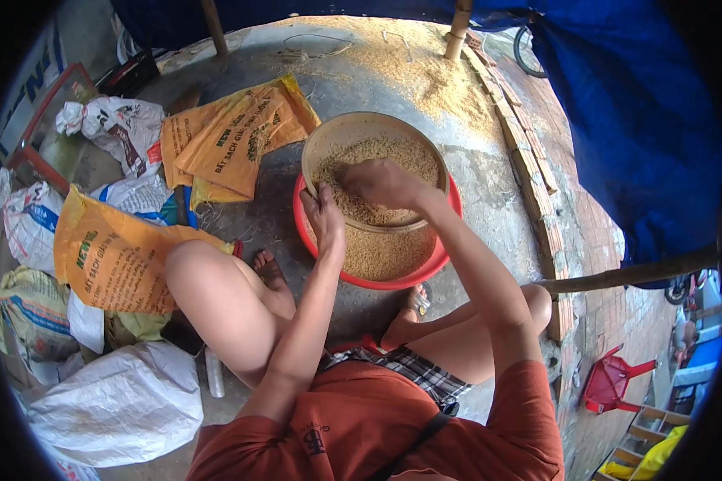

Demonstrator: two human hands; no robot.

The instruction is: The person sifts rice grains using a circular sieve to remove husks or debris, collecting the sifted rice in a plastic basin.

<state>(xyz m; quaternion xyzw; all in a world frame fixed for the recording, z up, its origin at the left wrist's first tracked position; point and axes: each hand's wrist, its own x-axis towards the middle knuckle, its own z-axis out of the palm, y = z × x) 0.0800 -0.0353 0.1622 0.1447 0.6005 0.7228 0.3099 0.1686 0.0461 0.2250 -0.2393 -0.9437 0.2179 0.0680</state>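
Observation:
A round shallow sieve (329,130) with a tan rim holds a layer of brownish grain (405,152). It sits over a red basin (455,196), in which more grain (385,255) shows below the sieve's near edge. My left hand (324,216) grips the sieve's left rim, thumb and fingers around it. My right hand (381,183) is inside the sieve on the grain, its fingers blurred and partly hidden, so what they hold, if anything, cannot be made out.
Orange printed sacks (233,148) lie left of the basin, with white sacks (120,401) farther left. Loose grain (449,88) covers the ground ahead, beside a brick edging (529,172). A red stool (610,385) stands at the right, near a wooden pole (634,275).

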